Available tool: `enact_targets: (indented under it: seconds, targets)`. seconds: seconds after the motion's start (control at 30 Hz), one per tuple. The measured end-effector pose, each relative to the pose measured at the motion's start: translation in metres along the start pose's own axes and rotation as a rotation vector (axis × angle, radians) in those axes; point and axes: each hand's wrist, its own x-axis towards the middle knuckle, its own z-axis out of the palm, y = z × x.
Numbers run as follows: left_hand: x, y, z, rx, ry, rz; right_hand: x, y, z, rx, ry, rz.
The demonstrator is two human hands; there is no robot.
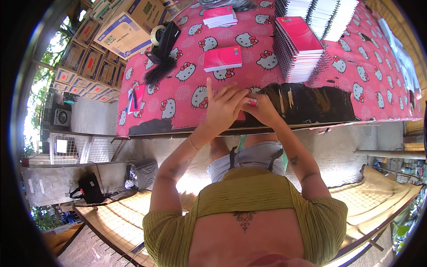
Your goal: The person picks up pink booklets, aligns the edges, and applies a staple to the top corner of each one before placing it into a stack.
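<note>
Both my hands meet over the near edge of the table. My left hand (224, 104) has its index finger stretched out flat, and its other fingers reach across toward my right hand. My right hand (263, 109) is curled closed, with a small pink-red thing (251, 102) showing between its fingers. Most of that thing is hidden, so its kind is unclear. Beyond my hands a pink-covered notebook (222, 58) lies flat, and a small stack of pink notebooks (219, 17) sits farther back. To the right rises a tall stack of spiral-bound pink notebooks (299, 49).
A pink patterned cloth covers the table (182, 93), with dark worn patches along its front edge. At the left are a black tape dispenser (163, 42), black coils (161, 71) and a pen (134, 99) on a notebook. Cardboard boxes (131, 29) and more white spiral-bound pads (318, 15) stand behind.
</note>
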Motion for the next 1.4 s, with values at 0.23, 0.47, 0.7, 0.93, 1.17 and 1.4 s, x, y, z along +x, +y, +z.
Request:
enact_targets:
  seconds: [0.23,0.47,0.7,0.93,1.17,1.4]
  targets:
    - [-0.005,-0.002,0.006,-0.118,0.044,0.009,-0.003,-0.020,-0.059,0.042,-0.100,-0.004]
    - [-0.001,0.003,0.005,-0.141,0.065,-0.027,0.005,-0.030,-0.070,-0.140,-0.154,-0.135]
    - [0.002,0.000,0.003,-0.152,0.053,0.004,0.004,-0.017,-0.067,0.055,-0.106,-0.113]
    - [0.006,0.009,0.002,-0.125,-0.012,0.058,0.003,-0.015,-0.058,-0.175,0.022,-0.223]
    - [0.075,0.018,-0.041,-0.063,0.134,0.209,-0.008,-0.072,-0.096,-0.358,0.525,-0.402]
    - [0.204,0.009,0.018,-0.490,0.334,0.454,0.021,-0.035,-0.189,-0.369,0.611,-0.107]
